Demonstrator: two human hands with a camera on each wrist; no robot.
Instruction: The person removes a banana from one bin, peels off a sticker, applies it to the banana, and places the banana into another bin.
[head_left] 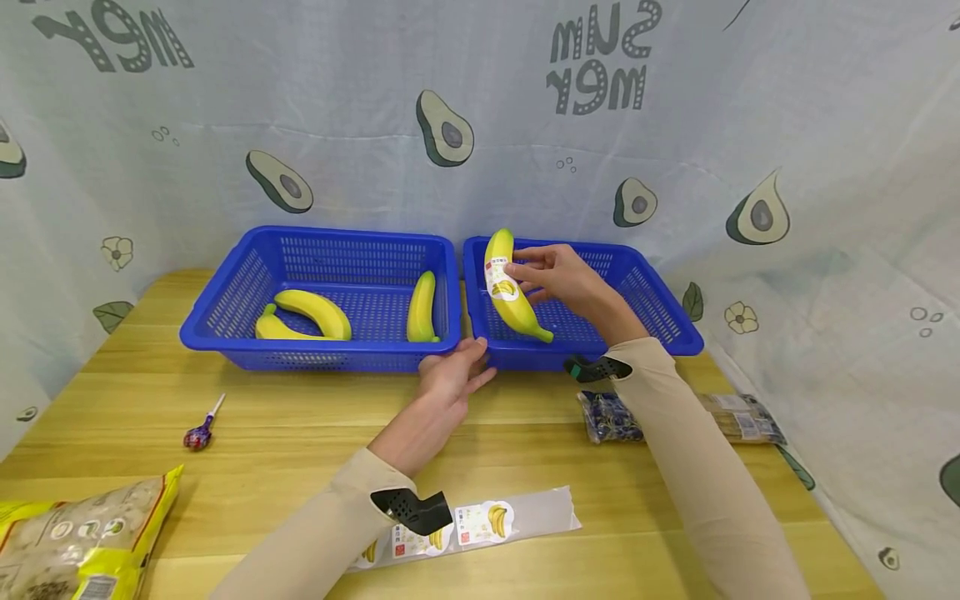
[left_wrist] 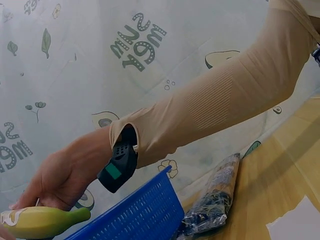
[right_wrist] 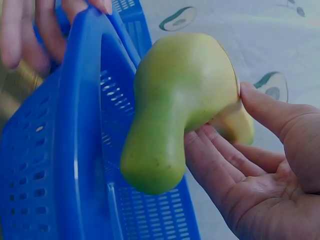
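Observation:
A yellow banana [head_left: 517, 304] with a green stem end is held above the right blue basket [head_left: 682, 337]. My right hand [head_left: 562, 279] pinches it between thumb and fingers, and a printed label [head_left: 501, 279] wraps its middle. In the right wrist view the banana [right_wrist: 170, 95] points its green end towards the camera. My left hand [head_left: 450, 379] touches the rims where the two baskets meet, its fingers fairly straight; some fingertips are hidden. The left blue basket [head_left: 322, 343] holds a pair of bananas [head_left: 318, 312] at its left and a single banana [head_left: 422, 308] at its right.
A strip of banana labels [head_left: 525, 517] lies at the front, partly under my left forearm. A lollipop [head_left: 198, 435] and a yellow bag [head_left: 90, 537] are at the left. Clear-wrapped packages [head_left: 611, 417] lie behind my right forearm. A printed curtain [head_left: 360, 100] hangs behind the baskets.

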